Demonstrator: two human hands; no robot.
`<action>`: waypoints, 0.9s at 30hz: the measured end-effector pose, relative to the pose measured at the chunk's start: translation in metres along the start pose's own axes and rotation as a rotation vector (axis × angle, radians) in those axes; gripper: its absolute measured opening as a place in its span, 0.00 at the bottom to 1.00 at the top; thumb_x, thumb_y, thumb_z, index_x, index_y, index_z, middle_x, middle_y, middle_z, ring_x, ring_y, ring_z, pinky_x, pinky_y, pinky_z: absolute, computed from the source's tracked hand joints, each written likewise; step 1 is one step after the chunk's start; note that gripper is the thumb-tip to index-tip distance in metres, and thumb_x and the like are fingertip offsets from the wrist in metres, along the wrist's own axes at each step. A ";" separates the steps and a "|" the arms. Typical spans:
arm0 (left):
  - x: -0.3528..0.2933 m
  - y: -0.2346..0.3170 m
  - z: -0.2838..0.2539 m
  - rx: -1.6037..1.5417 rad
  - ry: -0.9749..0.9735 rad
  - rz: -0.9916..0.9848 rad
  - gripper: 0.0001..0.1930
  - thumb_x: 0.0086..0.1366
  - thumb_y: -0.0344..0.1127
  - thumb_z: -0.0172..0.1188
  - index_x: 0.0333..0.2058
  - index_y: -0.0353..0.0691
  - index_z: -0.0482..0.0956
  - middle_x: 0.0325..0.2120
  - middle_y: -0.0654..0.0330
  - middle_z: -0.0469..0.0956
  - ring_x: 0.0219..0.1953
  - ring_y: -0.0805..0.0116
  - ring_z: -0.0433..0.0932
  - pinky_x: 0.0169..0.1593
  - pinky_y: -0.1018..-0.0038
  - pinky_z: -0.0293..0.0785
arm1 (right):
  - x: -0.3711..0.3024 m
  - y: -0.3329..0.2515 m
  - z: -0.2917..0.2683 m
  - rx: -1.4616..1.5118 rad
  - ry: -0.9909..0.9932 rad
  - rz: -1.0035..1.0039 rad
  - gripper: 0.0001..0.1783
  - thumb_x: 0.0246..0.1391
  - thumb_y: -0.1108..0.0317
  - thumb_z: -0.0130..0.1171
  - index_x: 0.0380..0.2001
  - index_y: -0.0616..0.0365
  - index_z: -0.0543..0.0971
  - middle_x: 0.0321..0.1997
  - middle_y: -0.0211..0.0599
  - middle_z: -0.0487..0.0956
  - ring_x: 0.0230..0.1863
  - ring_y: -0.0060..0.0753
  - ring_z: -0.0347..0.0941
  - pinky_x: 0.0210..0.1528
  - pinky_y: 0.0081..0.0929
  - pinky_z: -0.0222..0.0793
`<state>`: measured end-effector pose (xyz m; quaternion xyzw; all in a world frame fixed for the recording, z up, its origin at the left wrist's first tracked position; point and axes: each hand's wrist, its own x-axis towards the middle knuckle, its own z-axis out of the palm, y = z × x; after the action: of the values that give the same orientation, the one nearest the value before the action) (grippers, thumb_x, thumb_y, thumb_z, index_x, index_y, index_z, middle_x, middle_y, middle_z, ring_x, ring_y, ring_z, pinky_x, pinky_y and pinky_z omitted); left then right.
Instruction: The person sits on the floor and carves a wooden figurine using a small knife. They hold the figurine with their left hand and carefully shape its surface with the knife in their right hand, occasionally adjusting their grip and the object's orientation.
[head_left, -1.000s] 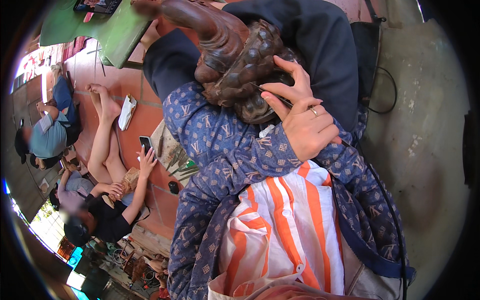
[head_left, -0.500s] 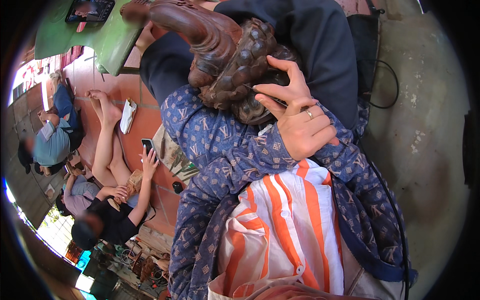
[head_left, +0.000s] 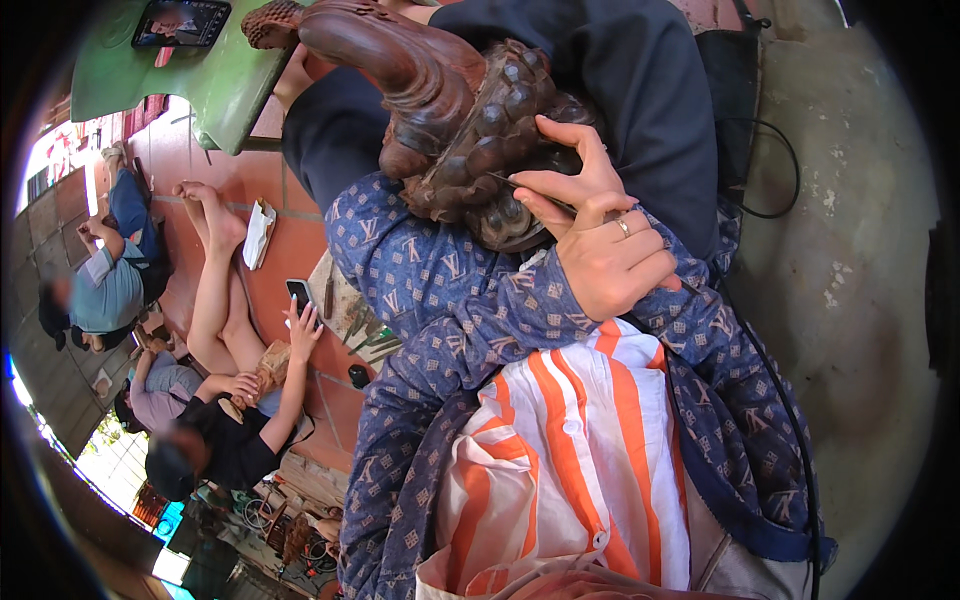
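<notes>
A dark brown carved wooden statue (head_left: 430, 95) lies on its side across my lap. Its robe has carved folds, and its base (head_left: 490, 135) bears rounded, petal-like bumps facing my hands. My right hand (head_left: 590, 165) comes from the right with finger and thumb closed on a thin pointed tool (head_left: 503, 180); only the dark tip shows, by the base. My left hand (head_left: 605, 285), wearing a ring, crosses over from the left. Its fingers curl closed against my right hand, and what lies inside them is hidden. Both hands sit at the base's near right side.
A green seat-like surface (head_left: 225, 85) holds a phone (head_left: 180, 22) at upper left. On the tiled floor, a person (head_left: 225, 430) sits with a phone (head_left: 300, 293) and a pale carving. Flat tools (head_left: 375, 340) lie beside my left sleeve. A black cable (head_left: 775, 380) runs down my right side.
My hands keep almost the same grip and place at the base. The view shifts slightly, and the seated person's phone hand has moved a little.
</notes>
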<state>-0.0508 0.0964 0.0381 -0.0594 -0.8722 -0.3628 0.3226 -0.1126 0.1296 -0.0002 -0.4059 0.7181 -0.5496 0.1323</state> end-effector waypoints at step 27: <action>0.008 -0.002 -0.005 -0.138 -0.039 -0.018 0.13 0.48 0.45 0.67 0.24 0.43 0.77 0.18 0.66 0.71 0.25 0.67 0.74 0.49 0.61 0.65 | -0.007 -0.002 -0.009 0.317 -0.099 0.217 0.17 0.48 0.67 0.70 0.43 0.53 0.80 0.54 0.32 0.76 0.45 0.29 0.77 0.52 0.21 0.68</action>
<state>-0.0554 0.0910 0.0447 -0.0807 -0.8517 -0.4239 0.2973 -0.1130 0.1407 0.0034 -0.3266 0.6548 -0.6176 0.2883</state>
